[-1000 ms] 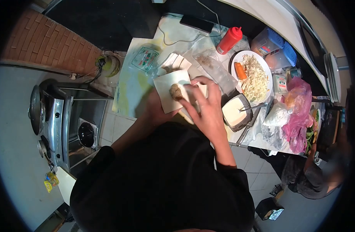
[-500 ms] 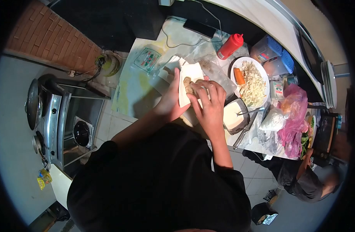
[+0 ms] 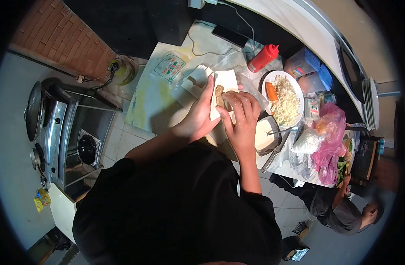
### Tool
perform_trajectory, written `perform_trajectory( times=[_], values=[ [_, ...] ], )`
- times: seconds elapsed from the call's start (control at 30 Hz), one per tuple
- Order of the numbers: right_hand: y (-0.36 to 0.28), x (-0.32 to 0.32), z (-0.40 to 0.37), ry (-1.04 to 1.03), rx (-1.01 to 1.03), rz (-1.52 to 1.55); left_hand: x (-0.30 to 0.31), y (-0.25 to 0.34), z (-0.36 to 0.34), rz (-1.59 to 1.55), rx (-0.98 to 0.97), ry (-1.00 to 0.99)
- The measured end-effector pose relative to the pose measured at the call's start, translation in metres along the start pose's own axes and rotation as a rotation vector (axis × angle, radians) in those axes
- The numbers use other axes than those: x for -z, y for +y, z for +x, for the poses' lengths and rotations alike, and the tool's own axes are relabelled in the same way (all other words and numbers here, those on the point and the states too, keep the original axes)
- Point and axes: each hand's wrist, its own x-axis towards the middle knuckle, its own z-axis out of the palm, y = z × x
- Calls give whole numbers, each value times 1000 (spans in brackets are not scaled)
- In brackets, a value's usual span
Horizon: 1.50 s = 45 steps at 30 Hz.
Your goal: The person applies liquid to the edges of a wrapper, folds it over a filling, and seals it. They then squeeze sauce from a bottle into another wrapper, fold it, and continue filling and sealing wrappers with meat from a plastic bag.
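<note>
A pale, flat wrapper sheet [image 3: 229, 79] lies across my left hand [image 3: 198, 115], which supports it from below and along its left edge. On the sheet sits a brownish lump of filling [image 3: 219, 95]. My right hand [image 3: 240, 110] reaches in from the right, its bent fingers at the sheet's right side and its thumb near the lower end of the filling. Under and behind my hands are more pale sheets [image 3: 197, 76] on the table. To the right of my right hand is a black-rimmed container of creamy mixture [image 3: 265, 136] with a spoon in it.
A plate of shredded vegetables [image 3: 299, 106] with a carrot piece [image 3: 271, 91], a red bottle [image 3: 264, 57] and a knife [image 3: 273, 160] are on the marbled table [image 3: 143, 106]. Pink plastic bags [image 3: 330, 128] lie farther right. A co-worker [image 3: 339, 210] is at lower right; a stove [image 3: 57, 132] stands left.
My left hand has turned slightly, and the wrapper's right part now shows spread wider behind my right fingers. The filling is more visible. The view has shifted slightly, and the co-worker's head has moved.
</note>
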Motion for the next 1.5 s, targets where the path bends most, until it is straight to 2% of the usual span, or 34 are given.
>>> perform_trajectory(
  times=[0.17,0.27,0.4,0.5,0.6,0.67,0.73,0.77,0.97,1.1,1.17,1.27,1.33,1.43,1.5],
  values=[
    [-1,-2,0,8,31,-44,2,2,-2,-32,22,-1],
    [-6,-3,2,29,29,-113,14,0,5,-57,41,-72],
    [-7,-11,2,78,25,-160,20,2,9,-119,48,-35],
    [-8,-12,-1,45,58,-93,30,5,16,-133,64,-56],
    [-12,0,-5,91,4,60,44,1,18,-63,19,7],
    [-6,9,-13,97,-45,96,50,6,14,-82,118,-16],
    [4,11,-23,101,-219,220,55,7,13,-98,199,24],
    [10,10,-28,105,-289,248,54,6,12,-88,207,131],
    [15,9,-47,54,-437,398,61,-2,25,-73,173,103],
    [11,3,-41,88,-399,348,53,-9,25,-74,163,85],
    [7,0,-32,119,-245,230,50,-11,24,-77,166,99],
    [-3,-7,-22,90,-131,224,46,-13,23,-60,53,69],
    [-8,-14,-17,72,-124,197,35,-8,20,-74,52,165],
    [-9,-16,-10,79,-118,224,45,-8,23,-28,7,113],
    [0,-9,-14,145,-247,344,50,-10,24,-76,-22,114]
  ],
)
